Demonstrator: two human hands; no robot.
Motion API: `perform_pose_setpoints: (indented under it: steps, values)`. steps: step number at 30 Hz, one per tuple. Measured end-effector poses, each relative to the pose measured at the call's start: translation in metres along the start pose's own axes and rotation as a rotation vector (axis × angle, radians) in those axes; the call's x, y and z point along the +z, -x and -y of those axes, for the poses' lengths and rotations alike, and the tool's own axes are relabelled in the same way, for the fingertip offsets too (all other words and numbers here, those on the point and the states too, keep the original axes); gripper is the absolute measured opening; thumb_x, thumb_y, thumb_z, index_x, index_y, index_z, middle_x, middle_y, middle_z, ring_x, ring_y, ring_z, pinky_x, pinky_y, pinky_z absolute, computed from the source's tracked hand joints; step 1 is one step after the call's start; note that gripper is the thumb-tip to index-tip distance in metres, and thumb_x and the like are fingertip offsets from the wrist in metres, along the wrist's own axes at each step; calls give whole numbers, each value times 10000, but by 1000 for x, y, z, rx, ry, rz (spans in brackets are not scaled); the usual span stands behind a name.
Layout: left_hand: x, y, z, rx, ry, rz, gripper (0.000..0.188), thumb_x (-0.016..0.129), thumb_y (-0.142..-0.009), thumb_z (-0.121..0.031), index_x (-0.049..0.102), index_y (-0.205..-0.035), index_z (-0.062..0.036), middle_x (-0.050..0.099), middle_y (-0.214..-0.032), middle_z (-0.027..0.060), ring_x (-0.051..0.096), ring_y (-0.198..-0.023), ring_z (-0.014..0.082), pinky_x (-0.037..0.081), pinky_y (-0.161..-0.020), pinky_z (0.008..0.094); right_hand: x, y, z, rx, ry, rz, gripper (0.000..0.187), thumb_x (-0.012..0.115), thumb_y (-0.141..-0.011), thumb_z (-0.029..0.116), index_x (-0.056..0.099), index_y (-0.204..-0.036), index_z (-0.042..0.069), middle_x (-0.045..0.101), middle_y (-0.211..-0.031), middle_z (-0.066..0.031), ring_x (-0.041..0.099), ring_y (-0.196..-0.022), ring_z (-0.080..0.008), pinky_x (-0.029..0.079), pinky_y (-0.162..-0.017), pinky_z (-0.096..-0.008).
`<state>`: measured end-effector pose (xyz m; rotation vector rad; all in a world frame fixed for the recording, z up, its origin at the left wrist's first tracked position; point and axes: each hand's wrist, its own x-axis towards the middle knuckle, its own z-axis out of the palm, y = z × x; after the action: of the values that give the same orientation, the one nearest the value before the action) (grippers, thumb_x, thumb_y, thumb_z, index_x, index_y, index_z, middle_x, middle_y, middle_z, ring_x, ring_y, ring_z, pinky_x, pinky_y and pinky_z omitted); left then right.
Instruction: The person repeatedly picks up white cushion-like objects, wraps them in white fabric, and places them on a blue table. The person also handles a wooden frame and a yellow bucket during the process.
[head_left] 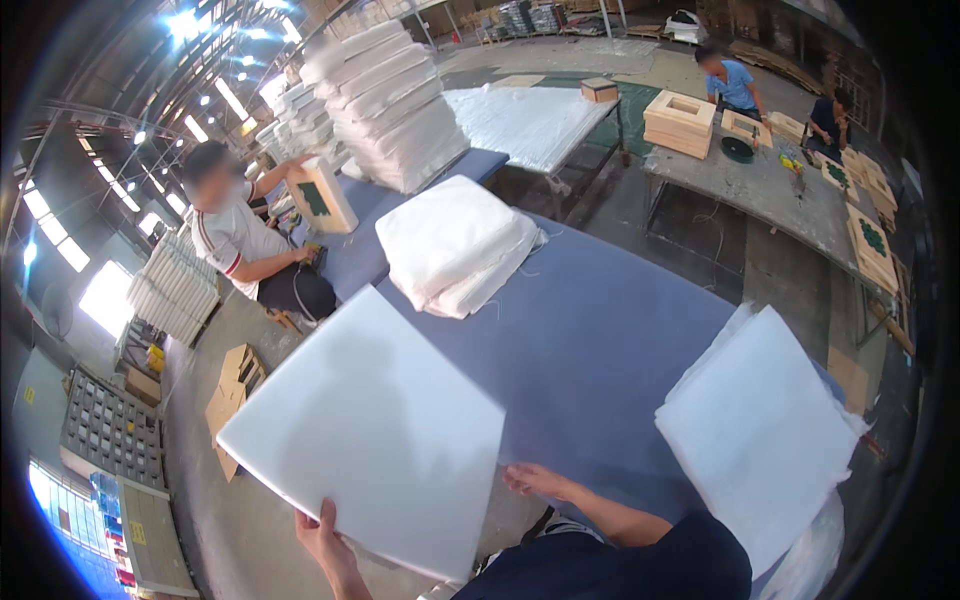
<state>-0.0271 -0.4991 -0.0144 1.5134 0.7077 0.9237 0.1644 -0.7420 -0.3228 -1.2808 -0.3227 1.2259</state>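
Observation:
A large white square panel (pixel 360 430), smooth and flat-faced, tilts up in front of me over the left side of the blue-topped table. My left hand (pixel 328 540) grips its lower edge, thumb on the face and the other fingers mostly hidden behind. Close to the panel's right edge, my right hand (pixel 535 480) is apart from it, fingers loosely bent and holding nothing. A stack of folded white fabric (pixel 455 240) lies just past the panel's far corner. To my right rests another pile of white sheets (pixel 765 430) with frayed edges.
The blue table (pixel 600 310) stretches away to the right. A tall white stack (pixel 385 100) stands at its far end. At the left, a co-worker (pixel 240 230) handles a wooden frame (pixel 322 197). Two people work at a grey table (pixel 770 195) with wooden frames. Cardboard (pixel 235 400) lies on the floor.

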Motion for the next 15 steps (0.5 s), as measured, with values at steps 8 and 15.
perform_pose_setpoints:
  steps: [8,15]
  values:
    - [155,-13,122,-557,395,275,627,624,-918,-347,397,-1386,3,519,-1337,151,511,-1229,307,446,-997,470,-92,49,110,-518,-46,-802,642,632,-919,303,365,-1423,9,528,-1334,-168,513,-1227,-253,408,-1027,-373]
    - [137,-39,230,-746,-280,711,669,665,-894,-392,442,-1414,-36,563,-1293,154,510,-1220,268,392,-1015,456,-165,70,30,-238,248,-1162,669,673,-859,259,395,-1403,-14,553,-1305,-260,560,-1193,-368,440,-986,-406]
